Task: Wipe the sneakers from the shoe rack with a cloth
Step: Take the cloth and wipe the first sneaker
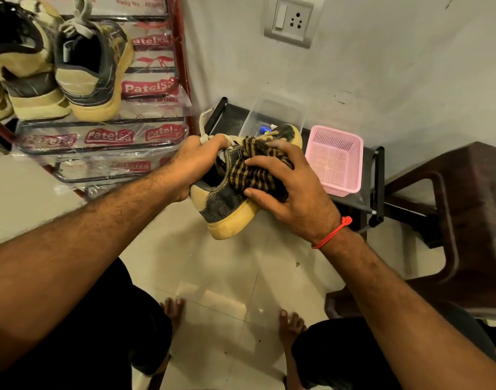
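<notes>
A grey and tan sneaker with a thick yellowish sole is held in the air in front of me, heel toward me. My left hand grips it at the collar and tongue, by the white laces. My right hand presses a brown and black checked cloth against the sneaker's side, fingers spread and curled over the cloth. Two more sneakers of the same kind stand on the top shelf of the red shoe rack at the upper left.
A low black stand by the wall carries a pink mesh basket and a clear plastic box. A dark brown plastic chair stands at the right. My bare feet are on the tiled floor below.
</notes>
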The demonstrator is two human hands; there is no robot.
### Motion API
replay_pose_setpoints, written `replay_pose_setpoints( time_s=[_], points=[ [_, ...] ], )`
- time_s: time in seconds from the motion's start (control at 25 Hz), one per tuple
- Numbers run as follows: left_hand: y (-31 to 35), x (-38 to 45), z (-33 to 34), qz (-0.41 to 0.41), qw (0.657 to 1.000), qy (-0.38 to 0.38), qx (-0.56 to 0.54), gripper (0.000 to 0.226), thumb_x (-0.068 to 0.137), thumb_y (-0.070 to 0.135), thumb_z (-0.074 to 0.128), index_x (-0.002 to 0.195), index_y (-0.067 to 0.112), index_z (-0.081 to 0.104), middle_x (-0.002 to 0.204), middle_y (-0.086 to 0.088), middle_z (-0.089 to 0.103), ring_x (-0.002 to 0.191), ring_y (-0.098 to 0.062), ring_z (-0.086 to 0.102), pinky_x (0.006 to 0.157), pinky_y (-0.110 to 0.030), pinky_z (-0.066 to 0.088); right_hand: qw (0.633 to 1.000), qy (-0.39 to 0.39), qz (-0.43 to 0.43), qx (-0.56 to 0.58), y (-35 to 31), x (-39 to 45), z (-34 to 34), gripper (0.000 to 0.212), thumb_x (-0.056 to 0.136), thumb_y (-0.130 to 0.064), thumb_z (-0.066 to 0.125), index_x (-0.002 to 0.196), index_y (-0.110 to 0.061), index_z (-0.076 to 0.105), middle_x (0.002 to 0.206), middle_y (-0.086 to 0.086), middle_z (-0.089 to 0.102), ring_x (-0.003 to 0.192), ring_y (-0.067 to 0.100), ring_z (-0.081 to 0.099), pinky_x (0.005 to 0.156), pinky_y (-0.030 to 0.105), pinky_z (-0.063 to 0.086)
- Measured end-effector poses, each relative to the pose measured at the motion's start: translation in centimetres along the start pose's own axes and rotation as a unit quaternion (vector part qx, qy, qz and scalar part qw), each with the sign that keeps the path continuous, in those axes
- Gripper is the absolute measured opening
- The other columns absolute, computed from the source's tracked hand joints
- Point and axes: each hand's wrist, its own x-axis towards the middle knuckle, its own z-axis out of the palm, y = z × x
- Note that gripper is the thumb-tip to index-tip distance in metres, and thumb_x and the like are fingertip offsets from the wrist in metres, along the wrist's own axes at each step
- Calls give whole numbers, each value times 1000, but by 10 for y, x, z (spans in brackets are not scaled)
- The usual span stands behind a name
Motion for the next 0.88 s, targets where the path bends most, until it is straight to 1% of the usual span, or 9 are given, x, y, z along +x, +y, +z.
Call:
replay_pose_setpoints(
  time_s=[0.08, 0.24, 0.4, 0.48, 0.6, 0.68, 0.76, 0.8, 0.88],
  points=[
    [-4, 0, 0, 8, 1000, -1, 29, 19, 95, 38, 58, 93, 19, 63, 87, -5, 70, 79, -20, 66, 62, -30, 51, 1000, 4, -16, -5, -8, -2, 10, 39, 91, -38, 66, 123, -14, 66, 136, 16, 45, 127, 23, 46, 108, 34, 45],
    [-7, 5, -3, 60, 996, 1, 63, 26, 96, 37, 57, 90, 15, 70, 84, -6, 73, 78, -20, 68, 66, -36, 55, 995, 43, -76, -40, -8, 1, 10, 22, 92, -19, 66, 109, -6, 71, 123, 19, 55, 112, 28, 58, 96, 36, 52],
    [-5, 7, 2, 86, 995, 12, 53, 24, 95, 34, 58, 94, 14, 70, 76, 0, 69, 70, -13, 66, 55, -26, 49, 980, 164, 71, -85, 26, 10, -24, 18, 91, -17, 68, 105, -7, 71, 119, 17, 57, 106, 22, 57, 89, 41, 56],
    [-5, 7, 4, 80, 996, 20, 43, 26, 96, 35, 57, 97, 13, 70, 78, 1, 69, 72, -13, 66, 56, -25, 47, 985, 149, 45, -71, 17, 6, -16, 16, 91, -15, 69, 104, -6, 71, 118, 17, 58, 105, 25, 59, 88, 44, 55],
    [-3, 7, 1, 63, 996, 50, 46, 25, 98, 37, 55, 86, 19, 68, 75, 4, 68, 67, -8, 63, 54, -24, 45, 991, 15, -127, -37, -35, -13, 30, 18, 91, -14, 68, 106, -5, 71, 121, 19, 59, 99, 34, 61, 80, 47, 55],
    [0, 8, -3, 74, 995, 46, 58, 25, 98, 36, 56, 81, 20, 66, 69, 6, 67, 58, -3, 62, 47, -18, 45, 985, -11, -162, -59, -44, -13, 33, 18, 91, -14, 68, 107, -6, 71, 121, 19, 60, 96, 35, 60, 74, 48, 54],
    [0, 9, -4, 81, 995, 22, 51, 25, 96, 35, 57, 81, 18, 68, 63, 8, 67, 55, -4, 62, 45, -16, 44, 990, 76, -86, -78, -13, 2, 8, 16, 90, -12, 68, 104, -4, 72, 117, 19, 60, 98, 34, 61, 79, 49, 54],
    [-2, 10, -5, 79, 996, 16, 41, 25, 93, 38, 59, 85, 16, 69, 66, 6, 69, 60, -6, 65, 48, -18, 46, 988, 128, -34, -80, 3, 11, -9, 15, 91, -12, 68, 103, -5, 72, 115, 19, 60, 100, 31, 61, 82, 48, 54],
    [-3, 7, -2, 61, 997, 20, 31, 42, 81, 50, 61, 100, 14, 69, 83, 0, 74, 79, -15, 71, 60, -27, 51, 986, 149, 25, -78, 13, 15, -22, 16, 91, -15, 68, 104, -6, 71, 113, 17, 59, 101, 26, 60, 85, 45, 55]
  ],
)
